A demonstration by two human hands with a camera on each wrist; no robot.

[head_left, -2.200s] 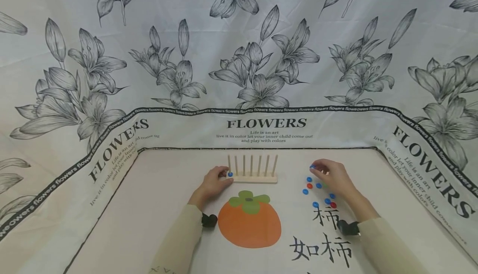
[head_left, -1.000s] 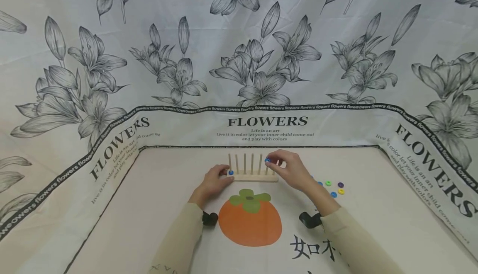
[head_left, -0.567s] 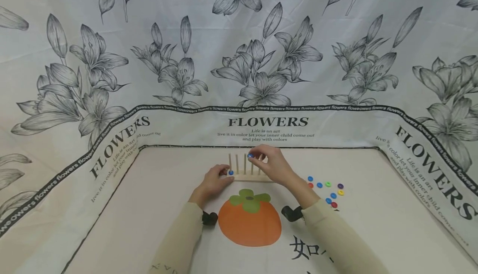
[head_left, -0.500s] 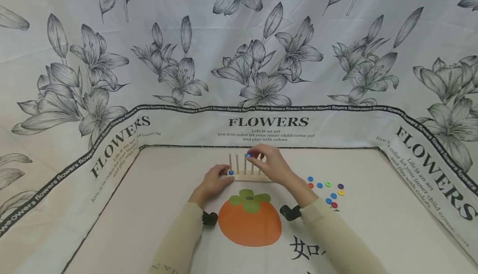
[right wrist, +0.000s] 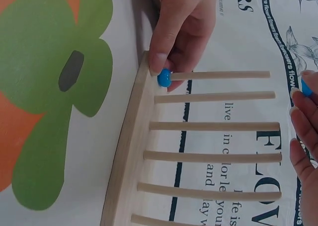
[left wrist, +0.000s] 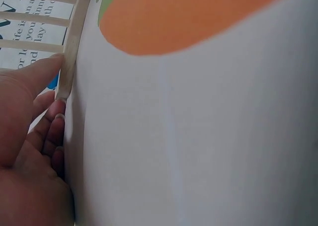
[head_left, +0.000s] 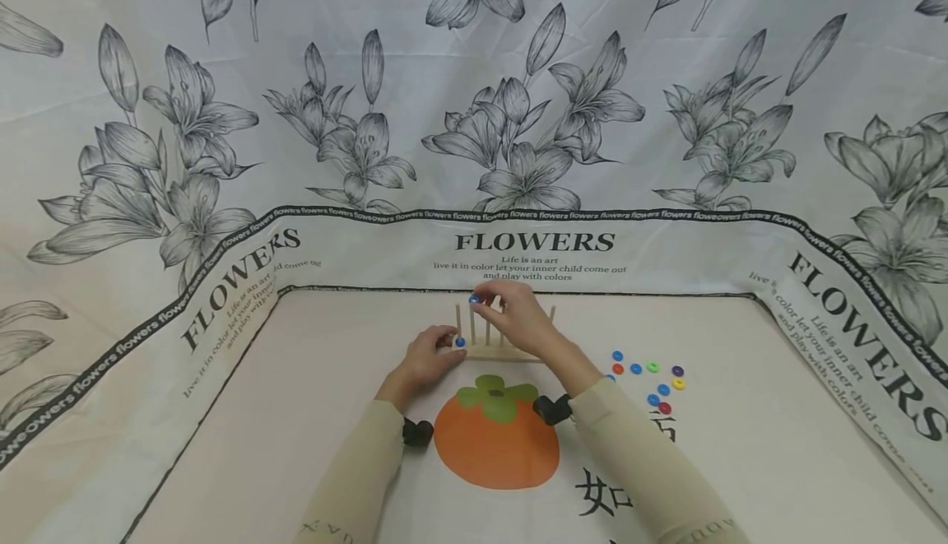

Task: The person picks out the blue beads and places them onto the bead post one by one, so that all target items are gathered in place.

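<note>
A wooden peg rack (head_left: 504,353) with a row of upright pegs stands on the printed cloth. My left hand (head_left: 425,360) grips the rack's left end; in the left wrist view the thumb lies on the front of the base (left wrist: 75,37) and the fingers are curled around its end. One blue bead (right wrist: 164,78) sits low on the leftmost peg, beside the left thumb. My right hand (head_left: 518,313) pinches another blue bead (head_left: 475,299) at the top of the second peg from the left. In the right wrist view that bead is partly hidden by the fingertips (right wrist: 296,93).
Several loose beads lie to the right of the rack, among them a green bead (head_left: 652,367), a purple bead (head_left: 677,371), a yellow bead (head_left: 678,383) and a red bead (head_left: 665,408). A printed orange persimmon (head_left: 496,445) is in front. A flower-printed curtain (head_left: 533,157) rises behind.
My right hand picked up a blue bead from the loose beads and carried it left across the rack to the second peg. The left hand has stayed at the rack's end.
</note>
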